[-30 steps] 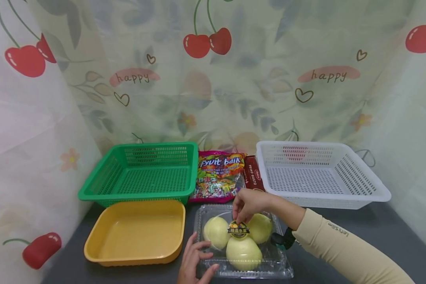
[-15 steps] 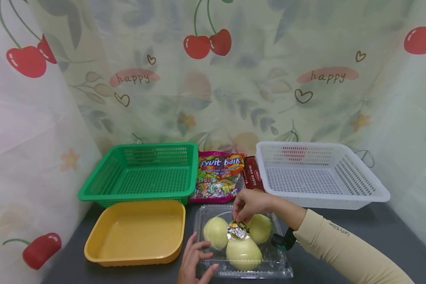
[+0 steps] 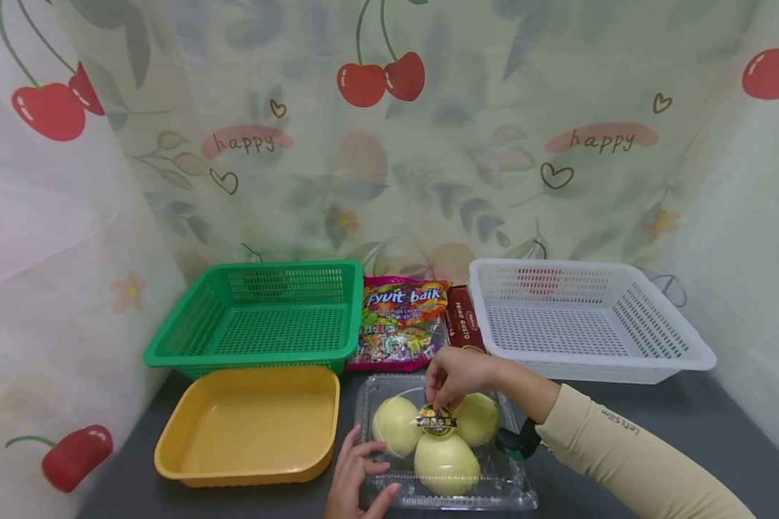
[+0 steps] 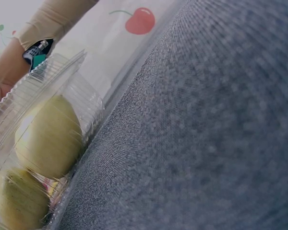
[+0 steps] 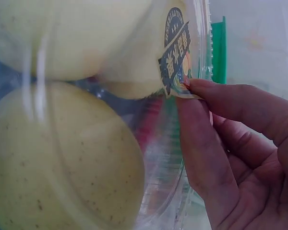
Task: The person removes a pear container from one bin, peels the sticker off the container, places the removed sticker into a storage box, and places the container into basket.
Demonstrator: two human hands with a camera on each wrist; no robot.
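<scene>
Clear plastic box (image 3: pixel 461 500), set near, right of yellow tray (image 3: pixel 253 425); three pale fruits (image 3: pixel 446 465) are enclosed. Label (image 3: pixel 437 421) above them is pinched at its edge by right hand (image 3: pixel 464 375). Box's left side is touched by left hand (image 3: pixel 355 477), fingers loosely spread.

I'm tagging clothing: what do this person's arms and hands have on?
The right sleeve is beige with dark lettering; at its cuff is a black wrist device with a green part. The right hand and left hand are ungloved; no left sleeve shows.

Yellow tray (image 3: pixel 253 425); candy bag (image 3: pixel 399 324), red packet (image 3: pixel 464 318) between green basket (image 3: pixel 282 328) and white basket (image 3: pixel 552 330)
</scene>
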